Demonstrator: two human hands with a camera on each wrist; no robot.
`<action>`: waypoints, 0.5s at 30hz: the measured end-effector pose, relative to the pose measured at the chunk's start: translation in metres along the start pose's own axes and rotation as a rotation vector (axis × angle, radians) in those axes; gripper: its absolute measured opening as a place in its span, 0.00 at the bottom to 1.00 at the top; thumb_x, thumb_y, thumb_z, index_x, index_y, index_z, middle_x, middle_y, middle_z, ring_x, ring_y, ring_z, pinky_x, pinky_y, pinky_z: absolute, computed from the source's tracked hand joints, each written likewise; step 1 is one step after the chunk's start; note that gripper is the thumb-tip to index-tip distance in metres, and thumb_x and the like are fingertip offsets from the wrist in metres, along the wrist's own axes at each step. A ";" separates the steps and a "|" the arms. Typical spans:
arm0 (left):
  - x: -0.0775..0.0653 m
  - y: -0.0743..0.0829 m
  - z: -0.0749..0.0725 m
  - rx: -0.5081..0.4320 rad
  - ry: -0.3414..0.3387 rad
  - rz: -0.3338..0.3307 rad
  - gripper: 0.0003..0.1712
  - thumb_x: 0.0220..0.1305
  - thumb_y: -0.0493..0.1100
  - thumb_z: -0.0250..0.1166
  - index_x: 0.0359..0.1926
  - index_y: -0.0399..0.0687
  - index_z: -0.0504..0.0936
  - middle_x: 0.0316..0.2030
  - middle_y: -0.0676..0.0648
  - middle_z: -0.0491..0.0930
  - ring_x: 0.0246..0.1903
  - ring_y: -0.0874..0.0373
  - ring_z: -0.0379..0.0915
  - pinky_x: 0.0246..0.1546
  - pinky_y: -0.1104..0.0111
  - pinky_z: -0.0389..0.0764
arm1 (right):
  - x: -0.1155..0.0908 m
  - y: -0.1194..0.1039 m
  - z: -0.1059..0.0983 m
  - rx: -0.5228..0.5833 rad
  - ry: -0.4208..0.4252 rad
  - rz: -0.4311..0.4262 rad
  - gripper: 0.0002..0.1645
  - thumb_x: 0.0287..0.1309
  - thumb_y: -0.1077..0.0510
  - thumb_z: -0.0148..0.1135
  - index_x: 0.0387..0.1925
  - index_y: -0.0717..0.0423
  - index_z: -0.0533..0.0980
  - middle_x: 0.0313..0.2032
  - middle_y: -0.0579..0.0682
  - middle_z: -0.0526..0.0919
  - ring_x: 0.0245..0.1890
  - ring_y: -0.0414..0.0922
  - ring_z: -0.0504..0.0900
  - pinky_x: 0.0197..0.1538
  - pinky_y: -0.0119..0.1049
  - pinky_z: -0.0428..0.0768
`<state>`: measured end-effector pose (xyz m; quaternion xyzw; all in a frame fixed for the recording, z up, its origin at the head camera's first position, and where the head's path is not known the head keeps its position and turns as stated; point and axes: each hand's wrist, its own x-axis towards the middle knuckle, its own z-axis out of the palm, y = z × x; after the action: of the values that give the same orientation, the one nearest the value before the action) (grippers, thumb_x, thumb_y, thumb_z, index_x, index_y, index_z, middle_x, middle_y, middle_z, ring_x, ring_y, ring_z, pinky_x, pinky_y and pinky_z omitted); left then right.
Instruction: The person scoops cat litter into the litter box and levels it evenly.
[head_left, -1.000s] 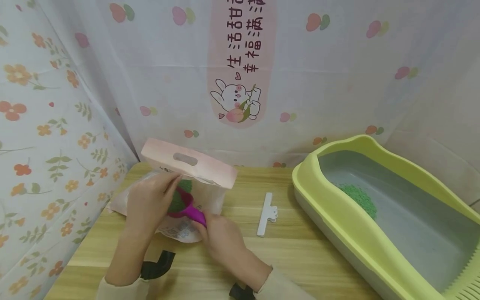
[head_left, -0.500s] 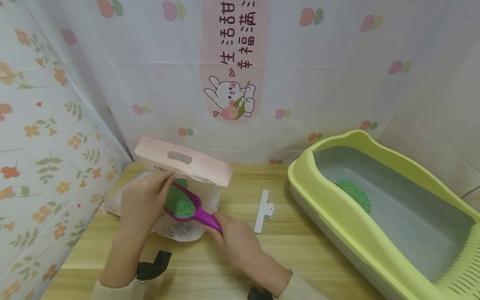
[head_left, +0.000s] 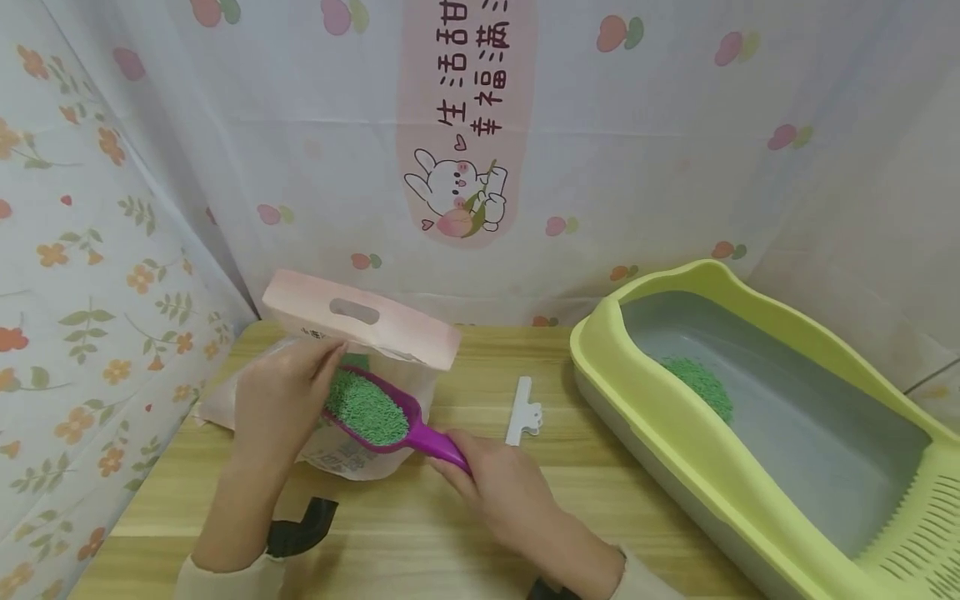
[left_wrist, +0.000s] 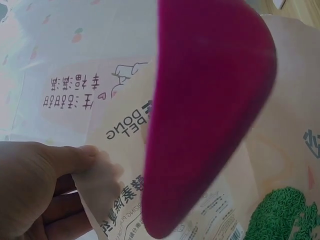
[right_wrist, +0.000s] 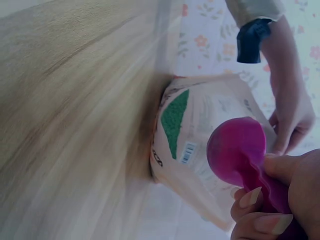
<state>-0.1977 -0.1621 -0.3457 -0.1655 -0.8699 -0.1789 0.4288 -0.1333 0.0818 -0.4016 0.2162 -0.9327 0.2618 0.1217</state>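
My right hand (head_left: 502, 483) grips the handle of a purple scoop (head_left: 422, 433). Green litter pellets (head_left: 367, 408) are heaped in its bowl. The scoop's front end overlaps the mouth of a pale pink litter bag (head_left: 408, 340), which leans at the left with a cut-out handle along its top. My left hand (head_left: 277, 400) pinches the bag's opened edge between thumb and fingers, as the left wrist view shows. There the scoop's underside (left_wrist: 210, 100) hides much of the bag. The right wrist view shows a green window panel (right_wrist: 174, 122) on the bag's side.
A yellow-rimmed grey litter box (head_left: 795, 467) stands at the right, with a small pile of green pellets (head_left: 697, 387) inside. Between bag and box lies a white sealing clip (head_left: 522, 410) on the wooden table (head_left: 420, 533). Printed curtains (head_left: 645, 183) hang behind and at the left.
The right hand has drawn the scoop out of the bag's mouth toward the right and nearer, and its pellets now show in full. The left hand keeps its hold on the bag.
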 end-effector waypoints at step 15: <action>0.003 0.001 -0.003 -0.008 -0.011 -0.005 0.05 0.61 0.39 0.72 0.38 0.42 0.91 0.20 0.43 0.84 0.14 0.56 0.63 0.15 0.65 0.61 | -0.034 0.020 -0.037 0.009 0.008 0.106 0.15 0.67 0.38 0.61 0.48 0.39 0.81 0.20 0.32 0.66 0.19 0.29 0.64 0.25 0.24 0.66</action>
<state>-0.1970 -0.1621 -0.3420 -0.1661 -0.8718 -0.1826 0.4230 -0.1088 0.1289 -0.3907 0.1662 -0.9411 0.2730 0.1102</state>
